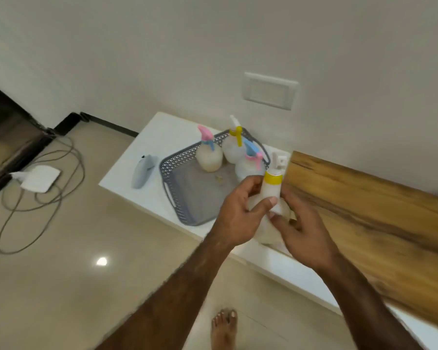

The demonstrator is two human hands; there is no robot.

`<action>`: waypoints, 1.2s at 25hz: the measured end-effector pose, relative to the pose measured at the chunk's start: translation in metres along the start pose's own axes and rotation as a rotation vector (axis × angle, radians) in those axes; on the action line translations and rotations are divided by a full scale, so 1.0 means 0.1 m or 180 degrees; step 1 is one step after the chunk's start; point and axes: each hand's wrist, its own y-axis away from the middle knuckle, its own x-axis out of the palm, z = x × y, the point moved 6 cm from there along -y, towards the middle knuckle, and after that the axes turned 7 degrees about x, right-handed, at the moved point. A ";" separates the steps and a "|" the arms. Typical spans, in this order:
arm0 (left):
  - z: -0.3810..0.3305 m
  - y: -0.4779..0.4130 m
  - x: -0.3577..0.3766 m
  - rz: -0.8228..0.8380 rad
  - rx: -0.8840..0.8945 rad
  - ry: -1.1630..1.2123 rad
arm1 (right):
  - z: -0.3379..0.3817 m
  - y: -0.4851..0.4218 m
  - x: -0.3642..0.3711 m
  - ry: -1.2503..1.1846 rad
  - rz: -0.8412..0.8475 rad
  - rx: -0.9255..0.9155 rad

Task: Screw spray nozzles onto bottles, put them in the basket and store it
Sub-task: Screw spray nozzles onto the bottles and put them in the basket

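1. Two bare forearms reach in from below, and a bare foot (224,329) stands on the glossy beige floor (111,286) between them.
2. The left hand (240,213) grips the white bottle (271,195), thumb pressed on its neck and fingers curled round the far side.
3. The right hand (304,233) grips the same bottle lower down, fingers wrapped round its rounded body – so both hands are clamped on it, close together.
4. The bottle is held upright above the near right corner of the grey basket (167,173), with a yellow-collared spray nozzle (273,178) sitting on its neck.
5. The basket lies on a white counter (147,137); inside, at its far end, stand three bottles – a pink-nozzled bottle (209,157), a yellow-triggered bottle (232,150) and a blue-and-pink-nozzled bottle (247,168).
6. A small grey object (143,173) lies just beside the basket's left side.
7. A wooden panel (364,210) runs along the right.
8. On the floor to the left, a looped cable (36,198) lies near a white pad (39,179).
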 end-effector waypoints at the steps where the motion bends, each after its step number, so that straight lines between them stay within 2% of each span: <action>1: 0.08 -0.07 -0.19 -0.0134 0.0063 -0.0076 | 0.05 -0.17 0.18 0.0283 0.0079 -0.0121; 3: 0.29 -0.24 -0.51 -0.0355 0.0204 -0.0289 | 0.13 -0.51 0.49 0.0843 0.0071 -0.0281; 6: 0.62 -0.46 -0.85 -0.0569 0.0312 -0.0708 | 0.13 -0.93 0.88 0.1182 -0.0052 -0.0226; 12: 1.31 -0.72 -0.99 -0.0481 0.0067 -0.1094 | -0.30 -1.43 1.44 0.1399 -0.0121 0.0258; 18: 1.45 -0.83 -0.89 -0.0601 0.0196 -0.1468 | -0.59 -1.45 1.53 0.1310 -0.0345 0.0351; 22: 1.47 -0.69 -0.87 -0.0991 0.0040 -0.1502 | -0.57 -1.07 1.32 0.1180 -0.0465 0.0149; 26: 1.03 -0.07 -0.40 -0.1378 0.0546 -0.2344 | -0.75 -0.20 0.82 0.1136 -0.0927 -0.0072; 28: 0.82 0.45 0.16 -0.1064 0.0722 -0.2448 | -0.99 0.34 0.55 0.1105 -0.1149 0.0002; 30: 0.73 1.00 0.95 -0.0346 0.0785 -0.2234 | -1.39 1.00 0.23 0.1073 -0.1475 0.0269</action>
